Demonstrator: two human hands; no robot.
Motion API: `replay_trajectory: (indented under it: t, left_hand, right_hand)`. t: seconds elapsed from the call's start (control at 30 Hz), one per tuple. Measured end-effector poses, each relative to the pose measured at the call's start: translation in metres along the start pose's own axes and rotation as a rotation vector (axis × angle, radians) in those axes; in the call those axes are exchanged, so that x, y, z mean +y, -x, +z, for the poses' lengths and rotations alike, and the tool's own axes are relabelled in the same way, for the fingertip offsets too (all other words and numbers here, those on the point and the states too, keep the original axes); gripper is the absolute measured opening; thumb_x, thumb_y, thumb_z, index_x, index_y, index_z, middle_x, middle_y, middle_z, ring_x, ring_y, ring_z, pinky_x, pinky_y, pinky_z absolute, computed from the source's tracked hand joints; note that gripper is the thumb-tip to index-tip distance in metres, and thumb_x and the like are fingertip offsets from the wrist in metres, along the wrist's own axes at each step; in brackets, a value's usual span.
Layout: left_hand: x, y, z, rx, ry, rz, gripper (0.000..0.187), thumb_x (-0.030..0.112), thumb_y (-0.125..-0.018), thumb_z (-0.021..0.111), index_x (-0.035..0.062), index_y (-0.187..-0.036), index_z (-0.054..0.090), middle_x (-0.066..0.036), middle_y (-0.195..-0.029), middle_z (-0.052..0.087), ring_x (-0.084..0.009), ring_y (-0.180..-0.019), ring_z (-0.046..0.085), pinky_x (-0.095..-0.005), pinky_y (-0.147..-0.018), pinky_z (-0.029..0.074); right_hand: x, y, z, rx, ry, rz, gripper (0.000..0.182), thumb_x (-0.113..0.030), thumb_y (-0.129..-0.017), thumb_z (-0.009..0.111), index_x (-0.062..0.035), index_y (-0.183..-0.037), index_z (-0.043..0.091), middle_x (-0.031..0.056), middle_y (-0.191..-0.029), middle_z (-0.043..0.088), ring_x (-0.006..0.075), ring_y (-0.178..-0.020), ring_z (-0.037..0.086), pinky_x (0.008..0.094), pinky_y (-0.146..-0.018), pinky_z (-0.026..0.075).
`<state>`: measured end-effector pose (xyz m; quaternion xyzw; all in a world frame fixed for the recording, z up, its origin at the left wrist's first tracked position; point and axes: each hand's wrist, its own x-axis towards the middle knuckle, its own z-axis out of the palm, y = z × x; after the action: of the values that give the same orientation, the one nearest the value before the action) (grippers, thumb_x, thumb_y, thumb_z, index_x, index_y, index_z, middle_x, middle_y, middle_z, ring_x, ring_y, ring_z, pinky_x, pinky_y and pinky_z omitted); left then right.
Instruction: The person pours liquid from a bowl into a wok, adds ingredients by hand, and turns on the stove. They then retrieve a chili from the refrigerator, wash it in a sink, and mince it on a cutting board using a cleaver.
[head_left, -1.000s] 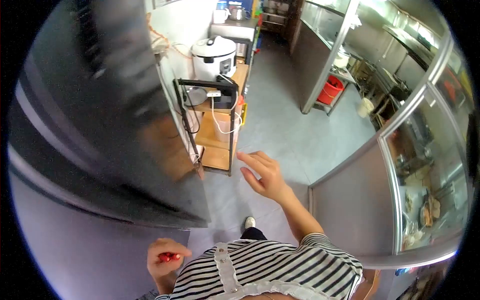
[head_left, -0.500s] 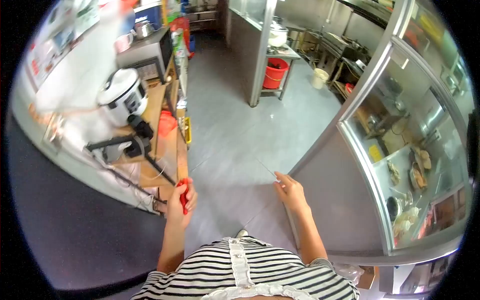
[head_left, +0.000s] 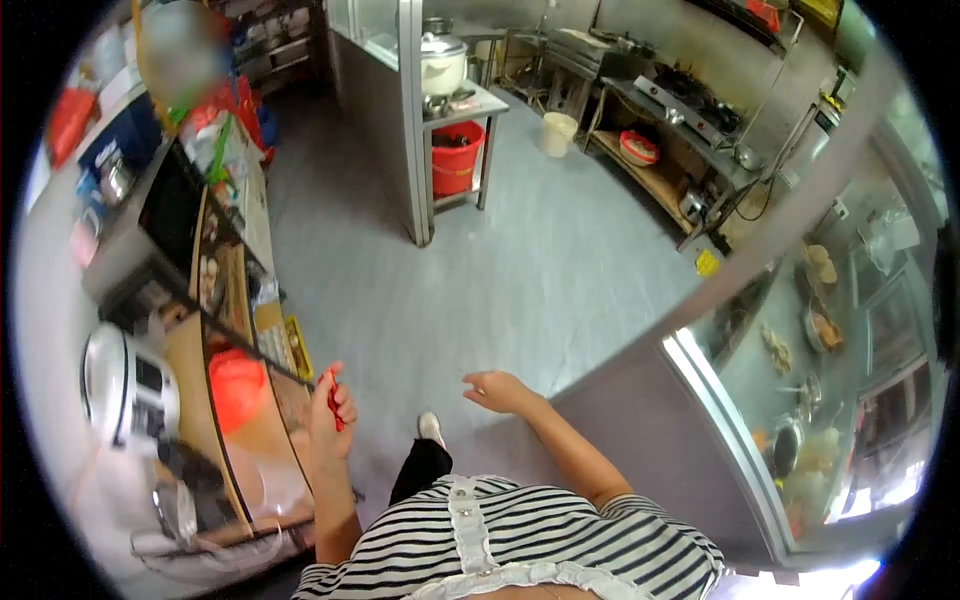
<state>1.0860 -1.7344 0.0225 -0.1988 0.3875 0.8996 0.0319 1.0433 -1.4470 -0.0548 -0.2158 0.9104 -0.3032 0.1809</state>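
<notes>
My left hand (head_left: 332,420) is closed around a small, slim red object (head_left: 333,398). Fingers cover much of it, so its kind cannot be made out. The hand is beside the wooden shelf unit (head_left: 262,440) on the left. My right hand (head_left: 497,391) hangs over the grey floor in front of me, fingers loosely stretched and nothing visible in them. It touches nothing.
A white rice cooker (head_left: 130,385) and a microwave (head_left: 160,215) stand on the left shelves. Ahead, a partition (head_left: 375,120) ends by a metal table with a red bucket (head_left: 455,165) beneath. A glass-topped counter (head_left: 720,440) borders the right; a stove (head_left: 690,105) stands at the back.
I have moved forward and the view has swung right, showing more of the stove area. One foot has stepped out. My right hand has come inward; the left still holds the red object.
</notes>
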Motion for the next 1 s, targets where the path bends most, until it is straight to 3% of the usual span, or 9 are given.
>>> replay_trajectory:
  t: [0.13,0.27,0.33,0.47,0.53,0.67,0.77,0.8,1.0]
  left_hand:
    - [0.018,-0.149,0.053,-0.094,-0.016,-0.068,0.019,0.025,-0.091,0.047,0.0114,-0.102,0.053,0.005,-0.058,0.036,-0.0042,-0.044,0.029,-0.0184,-0.037,0.022]
    - [0.023,-0.256,0.186,-0.387,-0.167,-0.145,0.020,0.023,-0.091,0.047,0.0089,-0.103,0.054,0.005,-0.058,0.037,-0.0042,-0.045,0.030,-0.0191,-0.038,0.022]
    - [0.001,-0.301,0.252,-0.530,-0.246,-0.214,0.020,0.023,-0.091,0.047,0.0079,-0.102,0.054,0.005,-0.058,0.037,-0.0043,-0.046,0.031,-0.0190,-0.039,0.023]
    - [-0.055,-0.392,0.357,-0.698,-0.305,-0.383,0.020,0.022,-0.091,0.047,0.0070,-0.102,0.054,0.004,-0.059,0.038,-0.0045,-0.046,0.032,-0.0185,-0.040,0.024]
    - [-0.087,-0.431,0.380,-0.664,-0.308,-0.488,0.021,0.022,-0.090,0.047,0.0070,-0.102,0.054,0.004,-0.059,0.038,-0.0044,-0.047,0.032,-0.0184,-0.040,0.024]
    - [-0.120,-0.528,0.425,-0.542,-0.308,-0.557,0.021,0.024,-0.090,0.048,0.0081,-0.103,0.054,0.005,-0.060,0.038,-0.0044,-0.047,0.032,-0.0186,-0.040,0.023]
    - [-0.123,-0.591,0.454,-0.439,-0.294,-0.546,0.022,0.026,-0.090,0.048,0.0097,-0.102,0.054,0.006,-0.060,0.038,-0.0042,-0.047,0.031,-0.0189,-0.040,0.023]
    - [-0.124,-0.611,0.462,-0.405,-0.284,-0.537,0.022,0.027,-0.090,0.048,0.0102,-0.102,0.054,0.006,-0.061,0.038,-0.0041,-0.047,0.031,-0.0190,-0.040,0.023]
    - [-0.161,-0.749,0.529,-0.269,-0.208,-0.493,0.021,0.029,-0.089,0.049,0.0128,-0.102,0.054,0.007,-0.060,0.036,-0.0038,-0.048,0.029,-0.0185,-0.042,0.024]
  right_hand:
    - [0.106,-0.080,-0.010,0.075,0.193,0.110,0.036,-0.032,-0.084,0.052,-0.0070,-0.110,0.057,0.0182,-0.088,0.063,0.0355,-0.085,0.059,0.0430,-0.073,0.047]
    - [0.198,-0.094,-0.031,0.248,-0.264,0.468,0.034,-0.031,-0.082,0.053,-0.0032,-0.101,0.059,0.0199,-0.099,0.061,0.0346,-0.093,0.058,0.0418,-0.078,0.046]
    - [0.249,-0.087,-0.034,0.254,-0.342,0.693,0.029,-0.029,-0.082,0.053,-0.0039,-0.092,0.063,0.0145,-0.079,0.065,0.0249,-0.066,0.063,0.0354,-0.061,0.049]
    - [0.347,-0.069,-0.023,0.235,-0.737,1.113,0.029,-0.030,-0.083,0.052,-0.0048,-0.093,0.061,0.0105,-0.073,0.063,0.0188,-0.056,0.061,0.0316,-0.046,0.046]
    - [0.387,-0.068,-0.037,0.223,-0.808,1.153,0.031,-0.032,-0.083,0.051,-0.0053,-0.097,0.060,0.0094,-0.073,0.064,0.0195,-0.059,0.062,0.0347,-0.051,0.048]
    - [0.482,-0.117,-0.126,0.340,-0.837,1.159,0.024,-0.024,-0.083,0.051,-0.0032,-0.088,0.061,0.0101,-0.069,0.063,0.0183,-0.051,0.059,0.0304,-0.041,0.044]
    - [0.562,-0.196,-0.203,0.432,-0.307,0.882,0.024,-0.021,-0.080,0.050,-0.0029,-0.070,0.062,0.0084,-0.061,0.061,0.0178,-0.050,0.058,0.0307,-0.043,0.046]
    - [0.576,-0.226,-0.235,0.492,-0.140,0.680,0.026,-0.022,-0.081,0.049,-0.0003,-0.072,0.062,0.0096,-0.062,0.061,0.0178,-0.051,0.059,0.0310,-0.047,0.047]
    - [0.640,-0.386,-0.427,0.537,-0.457,0.528,0.028,-0.021,-0.083,0.051,0.0041,-0.090,0.061,0.0104,-0.068,0.063,0.0175,-0.055,0.059,0.0280,-0.053,0.047]
